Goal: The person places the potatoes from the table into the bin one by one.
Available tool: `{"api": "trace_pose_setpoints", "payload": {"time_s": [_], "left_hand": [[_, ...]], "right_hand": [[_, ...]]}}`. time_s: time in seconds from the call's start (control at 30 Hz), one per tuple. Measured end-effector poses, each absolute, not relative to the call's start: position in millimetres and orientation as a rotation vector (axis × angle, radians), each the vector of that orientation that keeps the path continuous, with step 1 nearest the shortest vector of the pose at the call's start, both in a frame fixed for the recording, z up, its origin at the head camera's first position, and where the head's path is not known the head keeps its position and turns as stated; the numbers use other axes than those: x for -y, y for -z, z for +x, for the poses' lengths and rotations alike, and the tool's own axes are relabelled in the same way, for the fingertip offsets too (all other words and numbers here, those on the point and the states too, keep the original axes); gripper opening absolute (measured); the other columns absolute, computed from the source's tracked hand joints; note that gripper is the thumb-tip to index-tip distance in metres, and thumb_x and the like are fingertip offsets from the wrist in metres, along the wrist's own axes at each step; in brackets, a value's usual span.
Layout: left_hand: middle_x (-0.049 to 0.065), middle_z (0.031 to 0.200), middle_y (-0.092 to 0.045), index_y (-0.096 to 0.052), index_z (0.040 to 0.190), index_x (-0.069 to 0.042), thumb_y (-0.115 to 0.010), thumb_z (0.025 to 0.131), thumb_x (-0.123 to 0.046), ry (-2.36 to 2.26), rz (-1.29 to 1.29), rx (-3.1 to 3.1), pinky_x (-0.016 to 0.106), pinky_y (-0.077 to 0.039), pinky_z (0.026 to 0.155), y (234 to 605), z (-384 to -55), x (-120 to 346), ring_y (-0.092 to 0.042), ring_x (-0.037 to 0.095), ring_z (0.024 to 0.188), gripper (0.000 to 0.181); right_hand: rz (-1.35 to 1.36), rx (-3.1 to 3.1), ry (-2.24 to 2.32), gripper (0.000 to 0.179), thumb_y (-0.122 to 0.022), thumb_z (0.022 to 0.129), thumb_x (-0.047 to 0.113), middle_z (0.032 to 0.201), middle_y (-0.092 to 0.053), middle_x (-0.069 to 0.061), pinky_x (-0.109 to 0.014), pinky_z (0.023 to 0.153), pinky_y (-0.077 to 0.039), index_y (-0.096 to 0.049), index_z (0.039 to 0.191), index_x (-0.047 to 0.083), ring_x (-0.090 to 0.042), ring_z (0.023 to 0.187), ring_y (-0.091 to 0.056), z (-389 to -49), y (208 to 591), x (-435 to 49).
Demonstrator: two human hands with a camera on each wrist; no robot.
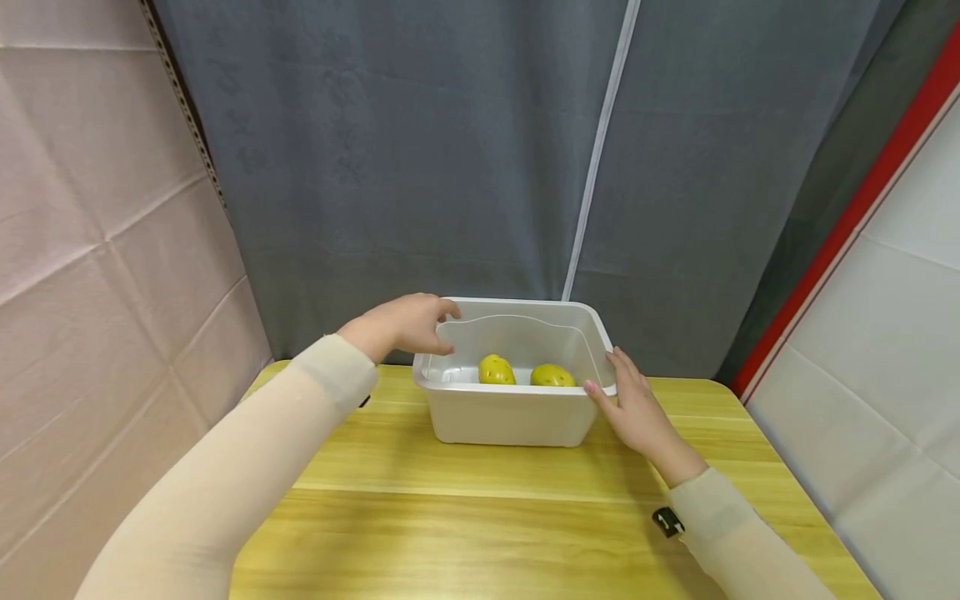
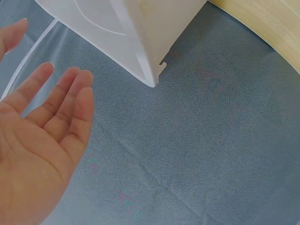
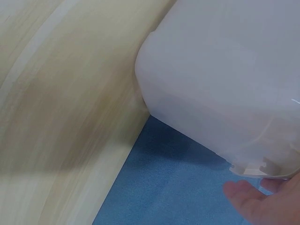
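Observation:
A white plastic bin (image 1: 506, 417) stands on the wooden table, with two rounded yellow fruits (image 1: 496, 370) inside; their exact kind is unclear. My left hand (image 1: 408, 323) hovers over the bin's left end, thumb and fingers spread apart. In the left wrist view, a gap separates that left hand (image 2: 44, 136) from the bin (image 2: 117, 28), and its palm is bare. At the front right corner is my right hand (image 1: 637, 408), its thumb by the rim and its fingers along the outside. In the right wrist view, fairly straight fingers (image 3: 246, 197) lie just beneath the bin's rim.
The wooden table (image 1: 450, 533) extends in front of the bin. A grey curtain (image 1: 412, 167) hangs close behind it. Pale cloth-covered walls stand on the left (image 1: 112, 292) and the right (image 1: 885, 333). A small black clip (image 1: 667, 522) is at the right sleeve.

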State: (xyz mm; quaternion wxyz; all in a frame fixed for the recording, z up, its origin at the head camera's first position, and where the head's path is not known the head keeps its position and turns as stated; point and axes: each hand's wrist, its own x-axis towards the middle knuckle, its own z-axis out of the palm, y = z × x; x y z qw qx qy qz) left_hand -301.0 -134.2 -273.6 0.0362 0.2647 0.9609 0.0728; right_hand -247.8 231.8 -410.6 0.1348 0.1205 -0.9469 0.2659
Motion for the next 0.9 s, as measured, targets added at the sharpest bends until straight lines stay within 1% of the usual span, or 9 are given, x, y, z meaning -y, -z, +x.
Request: {"api": "trace_pose_setpoints", "payload": {"time_s": [0.63,0.9], "left_hand": [[0.011,0.128,-0.063,-0.057,0.138,-0.012,-0.071,0.089,-0.037,-0.249,0.859,-2.948,0.045,-0.047,0.100,283,-298,142,-0.059,0.028,0.116,0.057],[0.011,0.126,-0.064,-0.058,0.137,-0.012,-0.071,0.089,-0.037,-0.287,0.844,-2.958,0.044,-0.049,0.098,286,-297,145,-0.059,0.027,0.113,0.055]], "right_hand": [[0.343,2.752,-0.771,0.080,-0.045,0.103,0.052,0.163,-0.013,-0.026,-0.068,0.112,-0.022,-0.022,0.155,-0.005,-0.051,0.145,-0.020,-247,410,-232],[0.342,2.756,-0.781,0.081,-0.046,0.103,0.052,0.163,-0.013,-0.026,-0.069,0.112,-0.021,-0.022,0.155,-0.005,-0.051,0.144,-0.019,-248,410,-232]]}}
